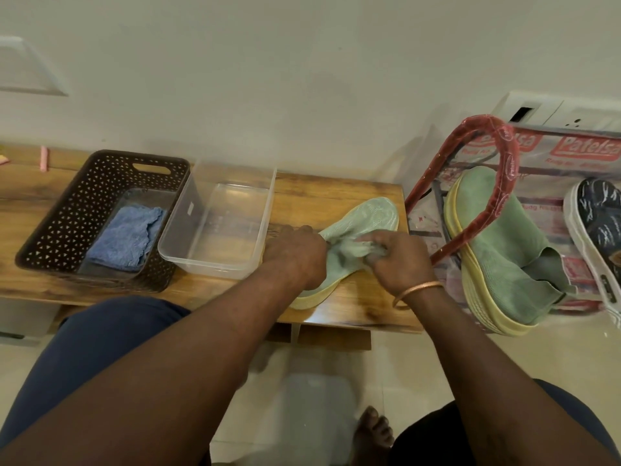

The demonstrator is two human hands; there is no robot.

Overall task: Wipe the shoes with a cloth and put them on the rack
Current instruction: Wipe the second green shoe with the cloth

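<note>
A pale green knit shoe with a yellow sole (369, 211) lies on the wooden table (336, 190), toe toward the wall. My left hand (295, 253) grips its heel end. My right hand (396, 257) pinches the soft collar fabric near the opening, and the fabric there is bunched and blurred. A folded blue cloth (126, 237) lies inside the dark perforated basket (67, 213) at the left. The matching green shoe (504, 243) stands in a clear bag with red handles (484, 183) at the right. A dark patterned shoe with a white sole (598, 223) is beside it.
A clear plastic tub (258, 210) sits between the basket and the shoe. The table's right edge ends just before the bag. A white switch plate (554, 112) is on the wall above the bag. My knees and one bare foot (373, 432) are below the table front.
</note>
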